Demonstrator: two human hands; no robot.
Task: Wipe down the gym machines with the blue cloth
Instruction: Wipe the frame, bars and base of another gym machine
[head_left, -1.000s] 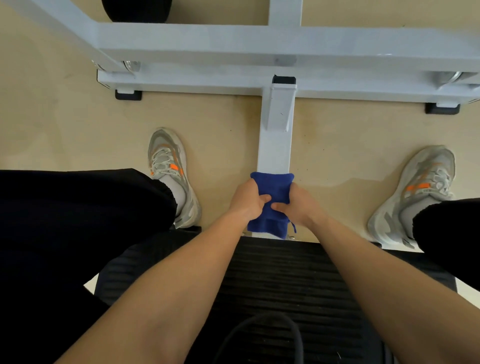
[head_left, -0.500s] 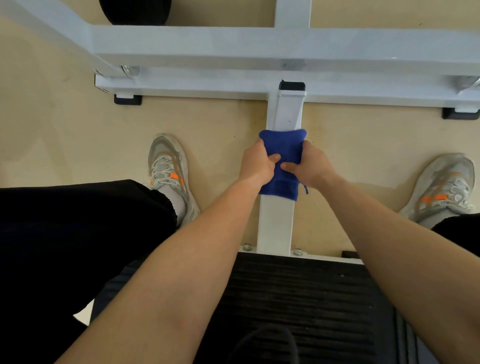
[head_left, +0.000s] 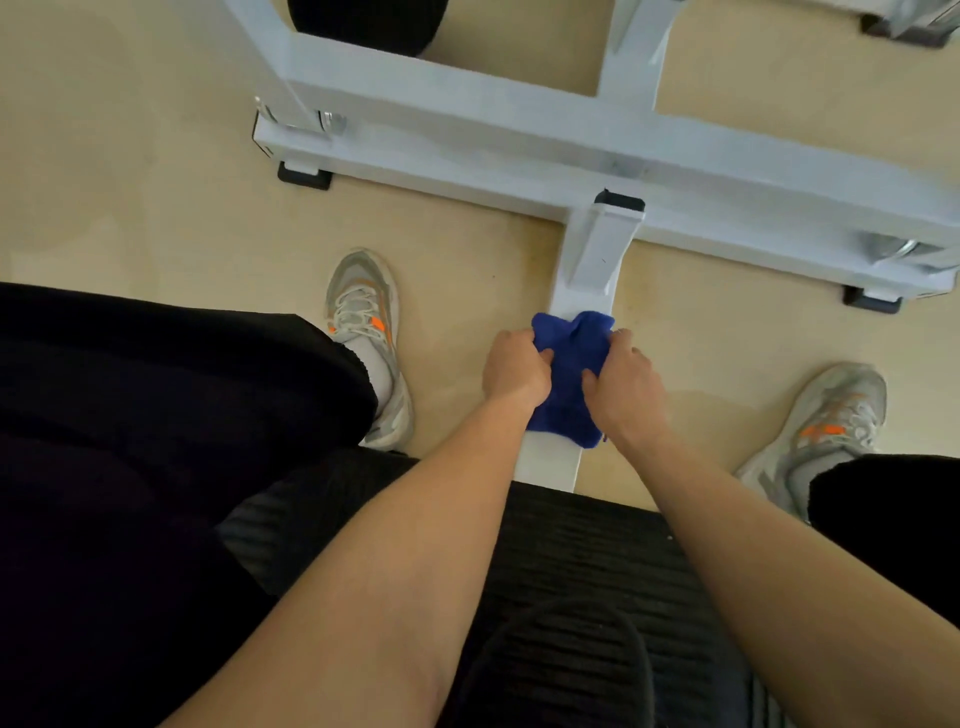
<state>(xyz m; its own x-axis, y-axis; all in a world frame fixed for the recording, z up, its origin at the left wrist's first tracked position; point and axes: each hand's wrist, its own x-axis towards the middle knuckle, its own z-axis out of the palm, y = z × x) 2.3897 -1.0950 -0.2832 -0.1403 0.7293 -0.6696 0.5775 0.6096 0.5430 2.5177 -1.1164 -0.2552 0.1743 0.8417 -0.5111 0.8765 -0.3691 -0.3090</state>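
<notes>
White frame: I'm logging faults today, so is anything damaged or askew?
Nothing stands out. The left hand and right hand grip the blue cloth over the white floor beam, which looks intact.

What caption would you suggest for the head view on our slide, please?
A person's left hand and right hand grip the cloth on the machine's white beam.

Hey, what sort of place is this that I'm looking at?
Probably a gym: a white machine frame on black rubber feet, a black ribbed pad beneath the person, and running shoes. The left hand and right hand grip a blue cloth on its beam.
</notes>
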